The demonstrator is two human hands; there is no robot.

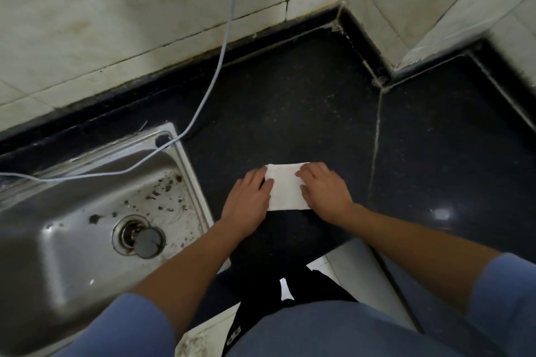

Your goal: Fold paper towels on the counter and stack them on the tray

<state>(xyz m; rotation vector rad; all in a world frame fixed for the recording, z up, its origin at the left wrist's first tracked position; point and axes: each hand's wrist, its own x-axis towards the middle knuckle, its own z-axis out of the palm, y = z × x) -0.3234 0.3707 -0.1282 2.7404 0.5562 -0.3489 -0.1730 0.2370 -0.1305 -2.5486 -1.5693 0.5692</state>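
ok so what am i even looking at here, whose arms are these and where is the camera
There is no machine here: a person works with bare hands. The one picture comes from a camera worn on their head, looking down. The left hand and right hand press flat on a small white paper towel lying on the dark counter. Nothing is lifted or pinched. To the left sits a steel sink with a thin cable draped across it. No tray shows in this view.
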